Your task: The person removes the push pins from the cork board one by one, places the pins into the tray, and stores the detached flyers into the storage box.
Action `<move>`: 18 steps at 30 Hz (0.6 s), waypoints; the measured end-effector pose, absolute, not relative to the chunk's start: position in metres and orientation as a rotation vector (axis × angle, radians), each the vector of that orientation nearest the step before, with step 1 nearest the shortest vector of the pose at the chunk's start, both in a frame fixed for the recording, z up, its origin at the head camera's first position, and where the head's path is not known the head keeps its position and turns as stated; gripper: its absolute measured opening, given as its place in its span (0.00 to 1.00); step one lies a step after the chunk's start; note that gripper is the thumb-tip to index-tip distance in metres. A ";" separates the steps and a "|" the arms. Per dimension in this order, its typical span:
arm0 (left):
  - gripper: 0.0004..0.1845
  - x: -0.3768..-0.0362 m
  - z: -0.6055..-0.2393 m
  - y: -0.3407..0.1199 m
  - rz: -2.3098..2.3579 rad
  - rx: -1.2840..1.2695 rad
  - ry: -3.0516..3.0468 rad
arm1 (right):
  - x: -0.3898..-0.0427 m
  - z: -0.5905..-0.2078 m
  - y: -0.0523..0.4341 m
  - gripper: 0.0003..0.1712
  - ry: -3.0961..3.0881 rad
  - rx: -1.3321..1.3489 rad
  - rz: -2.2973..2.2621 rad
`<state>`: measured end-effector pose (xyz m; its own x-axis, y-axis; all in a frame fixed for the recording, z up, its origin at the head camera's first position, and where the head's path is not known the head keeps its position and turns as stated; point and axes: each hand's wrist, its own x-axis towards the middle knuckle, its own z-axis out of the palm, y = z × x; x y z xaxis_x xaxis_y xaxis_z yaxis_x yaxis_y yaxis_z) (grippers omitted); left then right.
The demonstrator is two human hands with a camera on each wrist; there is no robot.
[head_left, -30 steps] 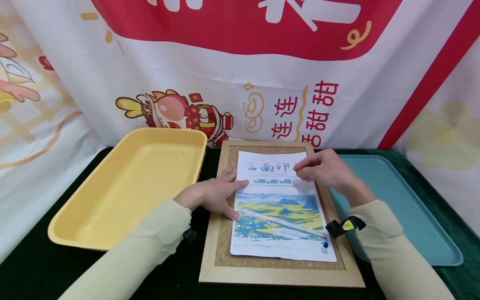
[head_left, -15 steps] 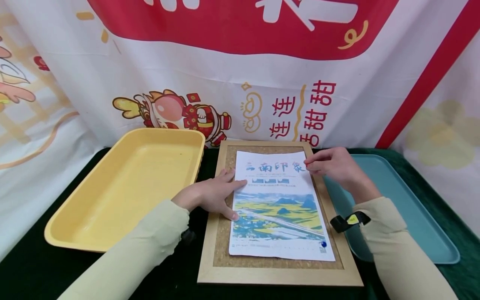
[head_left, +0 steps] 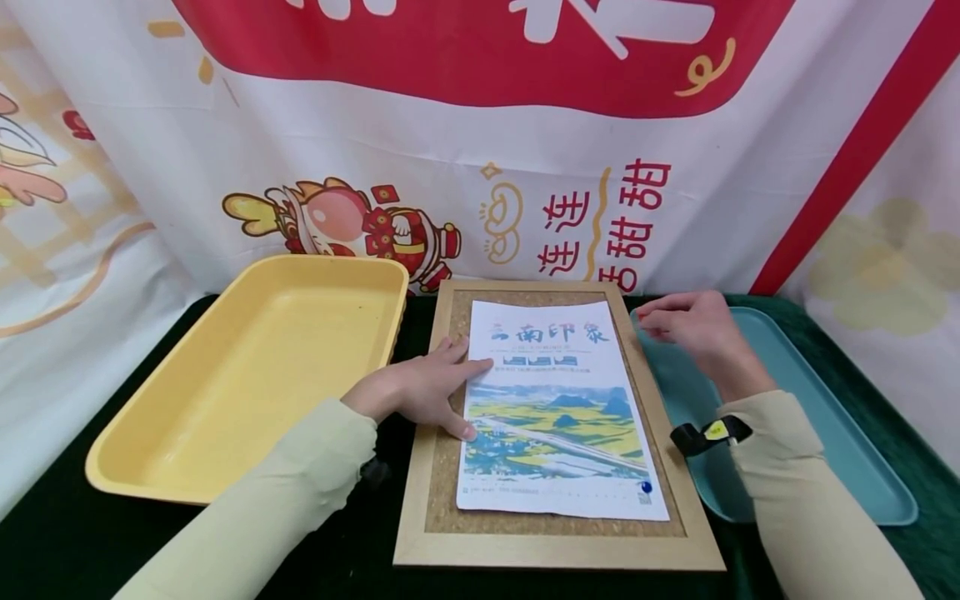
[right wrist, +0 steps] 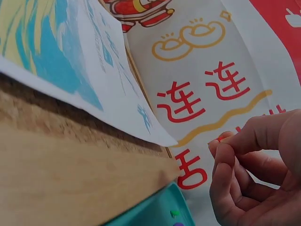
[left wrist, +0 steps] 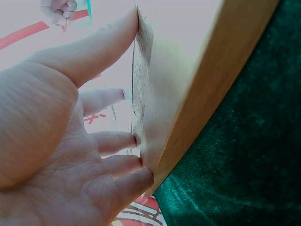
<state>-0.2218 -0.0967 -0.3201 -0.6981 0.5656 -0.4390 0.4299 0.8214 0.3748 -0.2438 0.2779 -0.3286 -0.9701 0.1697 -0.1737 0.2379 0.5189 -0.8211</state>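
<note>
Left hand: spread, on sheet and corkboard
Right hand: pinching small red object, right of corkboard
Blue pin: sheet's near right corner

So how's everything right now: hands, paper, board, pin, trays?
Left hand: fingers spread over the left edge of the paper.
Right hand: pinching a small red thing.
Paper: lying on the corkboard, top corners unpinned.
Corkboard: face up.
Blue pin: near the paper's lower right corner.
Yellow tray: open side up.
Teal tray: open side up, partly hidden.
</note>
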 end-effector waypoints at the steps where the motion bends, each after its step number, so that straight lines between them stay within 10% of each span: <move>1: 0.53 -0.222 -0.320 -0.096 0.333 0.730 2.452 | -0.244 -0.329 0.280 0.25 2.672 0.372 -1.468; 18: 0.53 -0.222 -0.321 -0.097 0.346 0.710 2.449 | -0.249 -0.350 0.314 0.26 2.664 0.521 -1.427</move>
